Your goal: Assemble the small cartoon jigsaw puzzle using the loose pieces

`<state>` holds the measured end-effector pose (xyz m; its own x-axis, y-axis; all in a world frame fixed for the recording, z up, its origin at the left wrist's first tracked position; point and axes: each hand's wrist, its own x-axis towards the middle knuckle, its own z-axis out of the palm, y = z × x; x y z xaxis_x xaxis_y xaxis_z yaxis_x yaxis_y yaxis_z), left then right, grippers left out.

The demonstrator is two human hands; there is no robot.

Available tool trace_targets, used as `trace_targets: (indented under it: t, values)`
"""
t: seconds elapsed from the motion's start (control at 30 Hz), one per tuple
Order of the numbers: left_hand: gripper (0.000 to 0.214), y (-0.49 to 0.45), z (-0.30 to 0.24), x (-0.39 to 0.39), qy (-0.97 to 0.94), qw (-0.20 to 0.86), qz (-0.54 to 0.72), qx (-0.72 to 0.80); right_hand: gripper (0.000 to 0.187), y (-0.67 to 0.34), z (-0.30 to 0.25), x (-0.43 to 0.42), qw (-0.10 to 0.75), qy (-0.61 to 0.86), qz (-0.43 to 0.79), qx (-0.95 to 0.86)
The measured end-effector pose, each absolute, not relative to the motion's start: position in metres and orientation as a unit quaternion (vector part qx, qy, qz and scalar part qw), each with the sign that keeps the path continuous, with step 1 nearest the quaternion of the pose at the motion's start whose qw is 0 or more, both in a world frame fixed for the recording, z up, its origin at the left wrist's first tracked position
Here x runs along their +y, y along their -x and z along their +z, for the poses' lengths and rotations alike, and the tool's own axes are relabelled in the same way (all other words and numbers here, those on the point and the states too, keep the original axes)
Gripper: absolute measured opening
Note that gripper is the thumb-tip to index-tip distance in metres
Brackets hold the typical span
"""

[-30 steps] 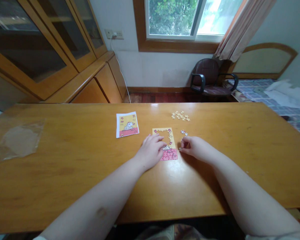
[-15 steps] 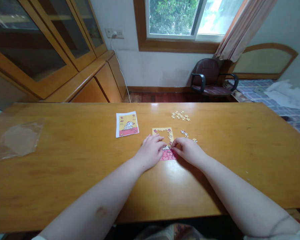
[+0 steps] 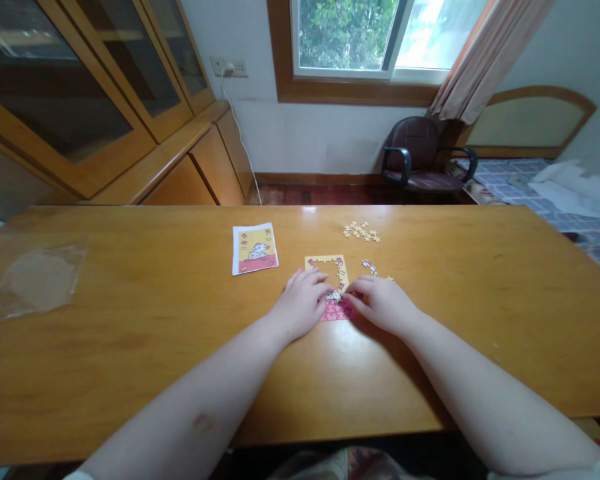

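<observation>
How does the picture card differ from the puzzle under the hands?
The picture card lies untouched and whole; the puzzle is only partly filled, its middle open to the table. The card has a white border; the puzzle has none. The left hand and right hand rest on the puzzle. Both show yellow above red.

No legible text or labels anywhere

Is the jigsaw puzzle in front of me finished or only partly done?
Partly done. The jigsaw puzzle has its border and pink bottom rows joined, but bare table shows inside the frame, and loose pieces lie apart beyond it.
</observation>
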<state>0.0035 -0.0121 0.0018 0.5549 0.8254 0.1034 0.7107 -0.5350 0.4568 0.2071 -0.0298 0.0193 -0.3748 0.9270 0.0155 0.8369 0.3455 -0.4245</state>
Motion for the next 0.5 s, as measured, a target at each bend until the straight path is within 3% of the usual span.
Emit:
trace_targets:
  t: [0.17, 0.5]
  values:
    - [0.028, -0.0029, 0.0006, -0.0117, -0.865, 0.185, 0.15, 0.442, 0.032, -0.2063, 0.0308, -0.0376, 0.047, 0.457, 0.156, -0.875]
    - [0.029, -0.0027, 0.0036, -0.0121, -0.869, 0.195, 0.136, 0.434, 0.034, -0.2044, 0.03, -0.0334, 0.016, 0.478, 0.148, -0.865]
